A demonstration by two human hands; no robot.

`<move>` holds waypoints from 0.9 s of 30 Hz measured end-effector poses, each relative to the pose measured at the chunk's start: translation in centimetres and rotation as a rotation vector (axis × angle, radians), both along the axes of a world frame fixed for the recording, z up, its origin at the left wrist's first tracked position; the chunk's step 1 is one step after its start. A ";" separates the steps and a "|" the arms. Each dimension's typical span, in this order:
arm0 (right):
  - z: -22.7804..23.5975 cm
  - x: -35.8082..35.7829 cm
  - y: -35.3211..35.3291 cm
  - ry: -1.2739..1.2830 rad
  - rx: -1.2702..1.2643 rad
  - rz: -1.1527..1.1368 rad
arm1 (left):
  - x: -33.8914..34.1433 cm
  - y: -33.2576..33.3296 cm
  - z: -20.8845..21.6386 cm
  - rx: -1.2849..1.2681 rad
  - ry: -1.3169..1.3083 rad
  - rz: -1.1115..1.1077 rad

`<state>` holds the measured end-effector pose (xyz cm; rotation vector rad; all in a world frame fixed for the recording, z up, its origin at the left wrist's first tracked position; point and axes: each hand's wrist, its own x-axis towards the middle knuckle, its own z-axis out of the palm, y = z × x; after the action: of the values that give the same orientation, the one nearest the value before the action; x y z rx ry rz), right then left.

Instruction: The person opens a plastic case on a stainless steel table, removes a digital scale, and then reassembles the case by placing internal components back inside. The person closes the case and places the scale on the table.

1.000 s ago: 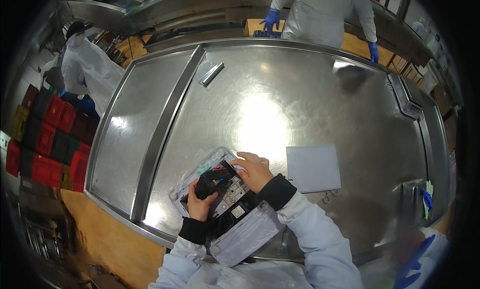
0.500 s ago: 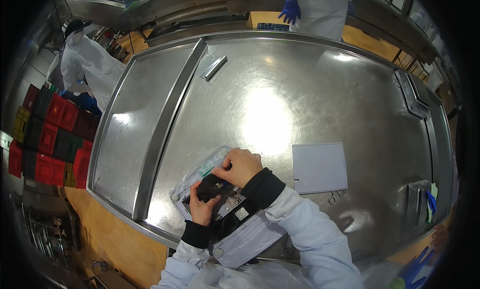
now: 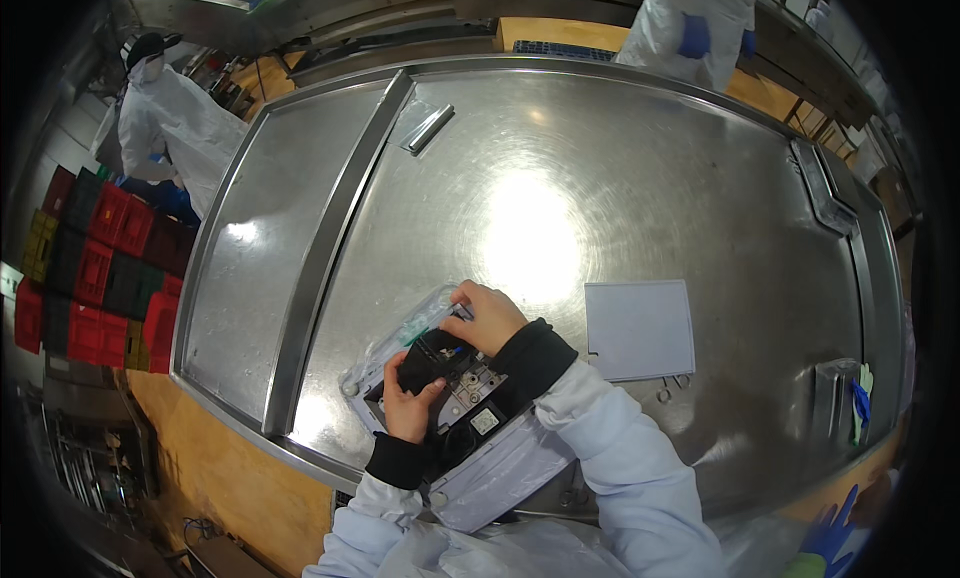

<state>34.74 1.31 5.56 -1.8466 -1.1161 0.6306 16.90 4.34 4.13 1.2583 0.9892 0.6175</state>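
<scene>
A white device casing (image 3: 500, 478), lying with its inside exposed and partly wrapped in clear plastic, is in front of me. Inside it I see a black block-shaped part (image 3: 428, 358), metal fittings (image 3: 472, 388) and a pale square label (image 3: 485, 421). My left hand (image 3: 405, 410) grips the near left side of the black block, thumb on one side and fingers on the other. At the block's far right end my right hand (image 3: 488, 318) is closed in a pinch; what lies between its fingertips is too small to make out. Small blue and light bits, perhaps wires, show beside the block.
A white flat sheet (image 3: 640, 330) lies right on the steel table (image 3: 700, 208), with scissors (image 3: 672, 390) below it. A wrapped roll (image 3: 428, 130) is near the raised divider (image 3: 345, 228). Metal boxes (image 3: 825, 193) stand far right. Other people stand beyond the table; a blue-gloved hand (image 3: 828, 533) shows lower right.
My right hand has shifted slightly up and turned, showing more of the block's end and a blue bit. My left hand still holds the block. The person across the table moved right.
</scene>
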 end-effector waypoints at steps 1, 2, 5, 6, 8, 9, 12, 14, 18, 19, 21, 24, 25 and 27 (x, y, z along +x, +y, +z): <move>-0.1 0.0 -0.3 0.009 0.048 -0.009 | -0.2 0.1 -0.1 -0.005 -0.018 0.001; 0.0 -0.1 -0.8 0.018 0.097 -0.017 | -0.3 0.1 -0.1 -0.001 -0.008 0.005; 1.6 -0.9 -3.5 -0.207 0.010 0.019 | -0.5 0.1 -0.6 0.027 -0.009 0.006; 1.3 -1.1 -4.1 -0.228 -0.014 0.033 | -0.5 0.2 -0.9 0.049 -0.027 -0.002; 0.8 -1.2 -5.0 -0.273 -0.055 0.059 | -0.2 0.1 -0.8 0.049 -0.035 -0.010; 0.6 -1.2 -5.1 -0.274 -0.048 0.051 | -0.1 0.1 -0.6 0.023 -0.025 -0.008; 0.2 -1.4 -4.9 -0.264 -0.009 0.041 | -0.4 0.1 -0.3 0.012 -0.007 0.001; -0.2 -1.4 -4.5 -0.234 0.013 0.037 | -0.4 0.1 -0.3 0.015 0.000 -0.001; 0.0 -1.4 -3.9 -0.239 0.093 0.084 | -0.5 0.2 -0.7 0.077 0.008 -0.026; 0.1 -1.4 -3.7 -0.247 0.123 0.095 | -0.4 0.3 -0.6 0.110 0.010 -0.036; 0.2 -1.4 -3.6 -0.275 0.149 0.117 | -0.3 0.1 0.1 0.052 0.011 -0.023; 0.1 -1.4 -3.6 -0.326 0.150 0.144 | -0.3 0.0 0.2 0.016 0.015 -0.020; 0.0 -1.6 -3.5 -0.336 0.165 0.148 | -0.2 0.1 0.2 0.014 0.017 -0.024; 0.0 -1.7 -3.6 -0.358 0.173 0.154 | 0.0 0.0 0.3 -0.002 0.003 -0.020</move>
<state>33.07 -2.34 5.58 -1.7757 -1.5087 0.2807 16.89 4.30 4.43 1.2664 0.9784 0.5987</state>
